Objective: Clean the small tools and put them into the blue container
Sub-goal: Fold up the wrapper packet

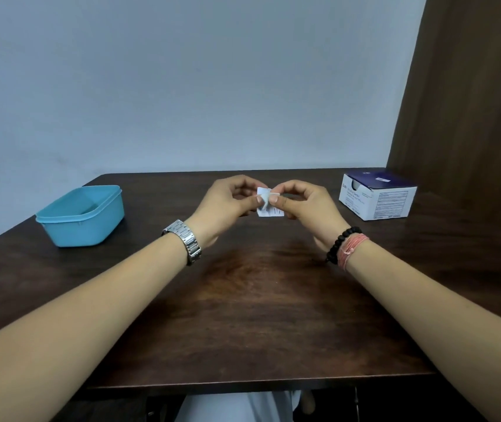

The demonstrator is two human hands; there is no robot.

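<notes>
Both hands meet over table [243,300] centre w/ a small white sachet [269,205] between them: left hand [227,205] pinches its left edge, right hand [307,208] pinches the top right corner, prob. a wipe packet mid-tear, though print is too small to read. Packet sits upright, neither hand nearer. No small tools in view. Blue container [81,216] is well to the left, lid off, looks empty. White/navy box [377,196] is far right, flap open, contents not visible.
</notes>
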